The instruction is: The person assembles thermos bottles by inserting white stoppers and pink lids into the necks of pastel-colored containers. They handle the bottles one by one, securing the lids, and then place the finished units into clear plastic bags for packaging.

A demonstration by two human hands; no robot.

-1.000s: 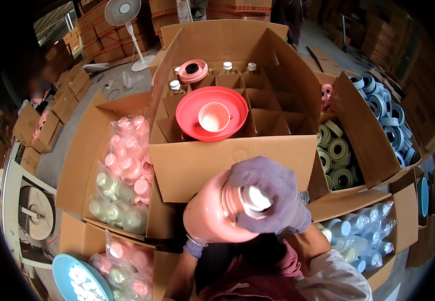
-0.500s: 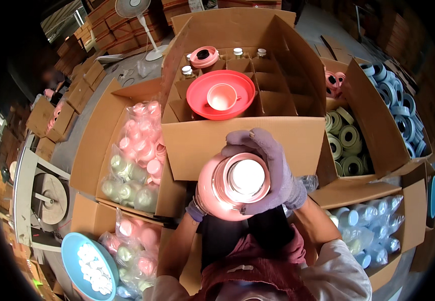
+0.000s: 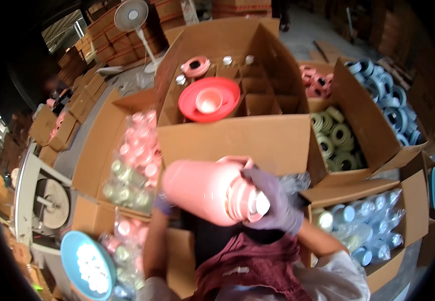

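A pink vacuum flask (image 3: 200,190) with a side handle (image 3: 237,160) lies tilted in the air before me. Its collar and white-topped neck (image 3: 260,204) point to the lower right. My right hand (image 3: 277,203), in a grey-purple glove, is closed around the collar end. From below, my left hand (image 3: 163,204) supports the flask's body; only the glove's cuff shows, the fingers being hidden behind the flask. Beyond stands a divided carton (image 3: 232,143). A red dish (image 3: 184,106) with a pink cup (image 3: 209,100) rests on its dividers.
Pink collar parts (image 3: 196,66) and several white-topped necks show in the carton. Left are bagged pink and pale green cups (image 3: 139,145) and a blue basin (image 3: 69,251) of white pieces. Right are green rings (image 3: 340,134), blue rings (image 3: 393,95) and bagged blue cups (image 3: 370,220).
The flask has tipped from neck toward me to nearly sideways, its base swinging left and its neck right. My right hand has moved slightly right and down. The head view has shifted a little.
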